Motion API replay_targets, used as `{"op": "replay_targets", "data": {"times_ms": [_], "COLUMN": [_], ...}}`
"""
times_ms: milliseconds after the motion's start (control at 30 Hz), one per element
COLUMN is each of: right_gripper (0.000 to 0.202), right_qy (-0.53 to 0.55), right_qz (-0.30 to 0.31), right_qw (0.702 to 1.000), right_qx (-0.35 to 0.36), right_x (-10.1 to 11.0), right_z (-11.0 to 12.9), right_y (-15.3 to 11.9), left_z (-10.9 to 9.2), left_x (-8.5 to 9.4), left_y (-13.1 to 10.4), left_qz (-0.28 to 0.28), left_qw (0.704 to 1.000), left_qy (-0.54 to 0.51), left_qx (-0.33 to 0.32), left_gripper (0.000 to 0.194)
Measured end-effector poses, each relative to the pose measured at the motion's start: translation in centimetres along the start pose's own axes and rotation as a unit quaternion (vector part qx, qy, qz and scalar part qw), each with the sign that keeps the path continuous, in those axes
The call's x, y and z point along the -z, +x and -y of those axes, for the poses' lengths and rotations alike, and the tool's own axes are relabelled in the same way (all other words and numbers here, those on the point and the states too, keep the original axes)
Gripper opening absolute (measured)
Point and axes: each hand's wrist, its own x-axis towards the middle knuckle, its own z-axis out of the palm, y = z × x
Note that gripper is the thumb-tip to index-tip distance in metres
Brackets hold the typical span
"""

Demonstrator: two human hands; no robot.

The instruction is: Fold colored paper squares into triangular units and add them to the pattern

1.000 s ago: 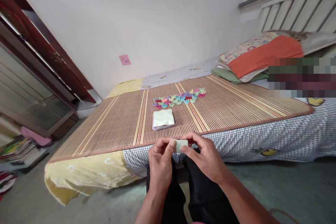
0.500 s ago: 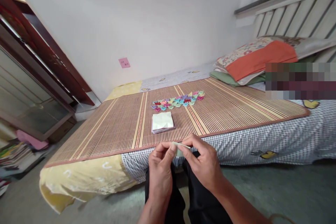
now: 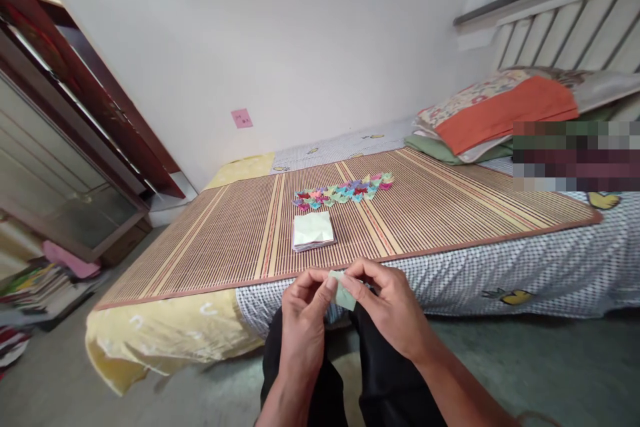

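Observation:
A small pale green piece of folded paper (image 3: 345,297) is pinched between my two hands, over my lap at the bed's near edge. My left hand (image 3: 306,307) grips its left side between thumb and fingers. On the right side, my right hand (image 3: 387,300) pinches the upper edge, its thumb lying across the face. Just beyond my hands a stack of square paper sheets (image 3: 313,230) rests on the mat, a creased pale sheet on top. Behind the stack, several small folded paper figures (image 3: 345,192) in many colours stand in rows.
A striped bamboo mat (image 3: 210,233) covers much of the bed. Folded bedding with an orange band (image 3: 510,110) lies at the right, by the slatted headboard (image 3: 575,27). A pink note (image 3: 242,118) is on the wall. Books (image 3: 40,287) are piled low at the left.
The green paper has tilted so that its flat face now shows, where before mostly its edge did. Both hands keep hold of it. The view has shifted slightly.

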Motion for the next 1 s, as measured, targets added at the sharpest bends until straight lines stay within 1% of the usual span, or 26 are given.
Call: {"op": "replay_targets", "data": {"times_ms": [67, 167, 233, 333, 400, 533, 700, 800, 900, 1000], "right_gripper": [0.028, 0.032, 0.033, 0.031, 0.027, 0.016, 0.010, 0.010, 0.012, 0.013], "right_qy": [0.038, 0.097, 0.114, 0.093, 0.075, 0.091, 0.077, 0.081, 0.089, 0.109], "right_qz": [0.015, 0.013, 0.012, 0.007, 0.013, 0.029, 0.071, 0.082, 0.085, 0.112], "right_qw": [0.999, 0.992, 0.989, 0.992, 0.994, 0.994, 0.993, 0.991, 0.988, 0.983], "right_qx": [-0.032, -0.073, -0.089, -0.085, -0.075, -0.061, -0.047, -0.070, -0.093, -0.095], "right_x": [-0.1, -0.7, -1.1, -1.7, -1.9, -2.2, -2.1, -1.9, -1.5, -1.0], "right_z": [-0.2, -0.7, -0.8, -0.7, -0.6, -0.6, -1.0, -1.1, -1.1, -1.1], "right_y": [0.0, 0.0, 0.0, 0.0, 0.1, 0.2, 0.3, 0.4, 0.3, 0.4], "left_z": [-0.2, -0.5, -0.6, -0.5, -0.5, -0.3, -0.3, -0.5, -0.8, -0.9], "left_x": [0.2, 0.3, 0.3, 0.4, 0.7, 1.9, 3.7, 4.4, 4.8, 5.0], "left_y": [0.0, -0.1, -0.3, -0.6, -0.7, -0.6, -0.5, -0.3, -0.1, 0.2], "left_qz": [-0.006, -0.016, -0.034, -0.064, -0.079, -0.088, -0.075, -0.032, 0.018, 0.034], "left_qw": [1.000, 1.000, 0.999, 0.997, 0.996, 0.995, 0.997, 0.998, 0.997, 0.996], "left_qy": [0.002, 0.007, 0.020, 0.030, 0.015, -0.028, -0.002, -0.019, -0.036, -0.055], "left_qx": [0.008, 0.011, 0.002, -0.016, -0.025, -0.023, 0.019, 0.053, 0.067, 0.069], "left_gripper": [0.019, 0.023, 0.023, 0.024, 0.028, 0.028, 0.019, 0.017, 0.015, 0.014]}}
